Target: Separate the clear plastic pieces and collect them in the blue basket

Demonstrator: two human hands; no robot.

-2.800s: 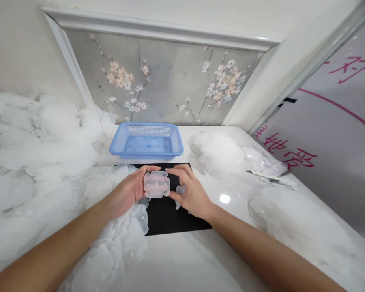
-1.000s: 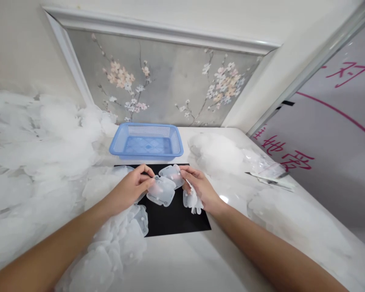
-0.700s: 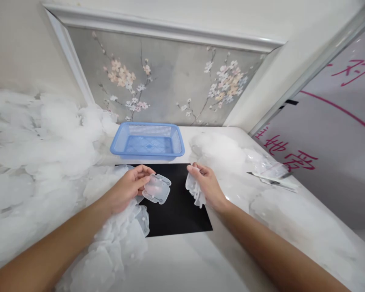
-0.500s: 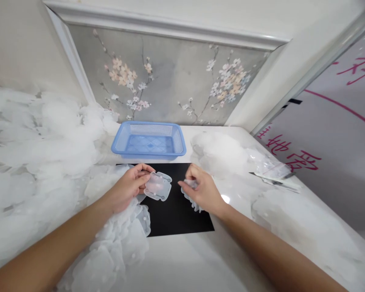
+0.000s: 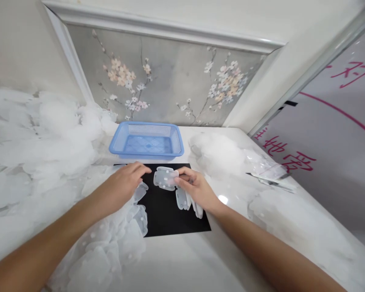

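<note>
One translucent piece (image 5: 162, 180) is hanging over one black mat (image 5: 173, 221), the right hand (image 5: 198, 190) pinching it; a fanned stack (image 5: 181, 199), uncountable, is dangling below that grip. The left hand (image 5: 123, 185) is extending its fingers, hiding whether it is holding anything. One blue basket (image 5: 147, 155) is showing its patterned bottom.

Wall panel (image 5: 170, 81): here it is, flower-patterned, white-framed, dead ahead of me
Basket (image 5: 146, 155): blue, lattice-sided, sitting just before that panel
White board (image 5: 337, 162): over on my right, red writing (image 5: 298, 162) running across it
Pointed tool (image 5: 272, 182): dark-tipped, lying on the tabletop (image 5: 182, 263)
</note>
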